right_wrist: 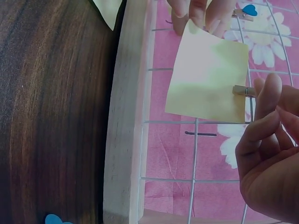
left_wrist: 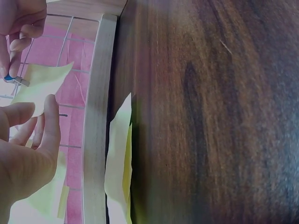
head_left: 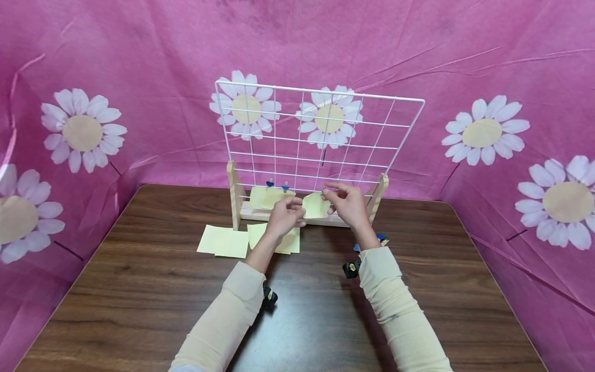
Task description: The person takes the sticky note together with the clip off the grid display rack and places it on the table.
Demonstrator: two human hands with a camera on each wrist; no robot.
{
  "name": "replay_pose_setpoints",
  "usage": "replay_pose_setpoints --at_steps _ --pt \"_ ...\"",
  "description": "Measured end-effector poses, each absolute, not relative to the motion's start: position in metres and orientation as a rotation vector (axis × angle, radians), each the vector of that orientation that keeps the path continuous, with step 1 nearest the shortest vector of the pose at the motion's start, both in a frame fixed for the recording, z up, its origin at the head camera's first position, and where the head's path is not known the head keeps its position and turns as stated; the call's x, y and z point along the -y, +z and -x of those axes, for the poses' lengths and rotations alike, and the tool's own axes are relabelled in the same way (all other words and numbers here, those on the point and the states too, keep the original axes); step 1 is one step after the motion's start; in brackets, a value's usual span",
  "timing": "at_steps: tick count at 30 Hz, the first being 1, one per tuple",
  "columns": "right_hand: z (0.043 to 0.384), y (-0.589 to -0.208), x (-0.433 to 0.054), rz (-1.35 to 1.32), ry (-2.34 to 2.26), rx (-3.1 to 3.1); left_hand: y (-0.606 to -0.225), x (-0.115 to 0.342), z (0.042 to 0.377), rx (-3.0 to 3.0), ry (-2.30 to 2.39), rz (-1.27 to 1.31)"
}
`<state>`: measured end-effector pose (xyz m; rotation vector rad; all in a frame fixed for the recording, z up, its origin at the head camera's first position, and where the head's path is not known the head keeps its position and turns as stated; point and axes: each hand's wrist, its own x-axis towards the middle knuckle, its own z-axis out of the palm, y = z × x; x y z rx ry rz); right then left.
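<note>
A yellow sticky note (head_left: pixel 315 205) hangs against the lower part of a white wire grid (head_left: pixel 321 91). My left hand (head_left: pixel 284 216) pinches its left edge between thumb and fingers. At the note's top edge, my right hand (head_left: pixel 348 204) pinches a small wooden clothespin (right_wrist: pixel 242 90), whose jaws overlap the paper in the right wrist view. The clothespin's blue end shows in the left wrist view. Left of this note, more yellow notes (head_left: pixel 260 197) hang on the grid under two clothespins with blue hearts, one heart clothespin (head_left: pixel 270 184) beside the other.
Wooden posts (head_left: pixel 233 206) and a base rail hold the grid upright on the brown table (head_left: pixel 153 289). Yellow notes (head_left: pixel 223 242) lie in front of it at left, some partly behind my left hand. Blue-heart clothespins (head_left: pixel 382 237) lie by my right wrist. Pink flowered cloth (head_left: pixel 162 77) surrounds the table.
</note>
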<state>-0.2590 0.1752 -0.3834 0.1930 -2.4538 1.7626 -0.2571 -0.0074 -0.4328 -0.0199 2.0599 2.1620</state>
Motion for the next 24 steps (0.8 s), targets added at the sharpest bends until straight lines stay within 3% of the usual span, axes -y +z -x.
replay_pose_setpoints --at_steps 24 --pt "0.2621 -0.3958 -0.1715 -0.142 1.608 2.343 -0.4279 0.0104 0.2522 -2.091 2.189 0.013"
